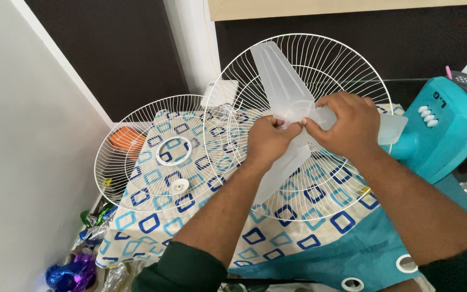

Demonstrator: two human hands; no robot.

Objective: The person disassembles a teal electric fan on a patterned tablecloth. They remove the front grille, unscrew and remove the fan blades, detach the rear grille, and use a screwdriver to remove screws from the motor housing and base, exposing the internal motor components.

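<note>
A translucent three-bladed fan blade (pixel 280 81) sits against a white wire rear guard (pixel 331 59) mounted on a teal fan body (pixel 444 135). My left hand (pixel 268 141) and my right hand (pixel 349 125) meet at the blade's hub, fingers pinched on it from either side. A second white wire guard (pixel 136 135) with a ring centre lies flat to the left. A small white round cap (pixel 179 185) rests on that guard's lower part.
A patterned cloth (pixel 147 221) with blue squares covers the surface, over a teal sheet (pixel 320 259) with eyelets. A white wall (pixel 22 162) stands on the left. An orange object (pixel 125 138) and shiny foil wrappers (pixel 77 270) lie by the wall.
</note>
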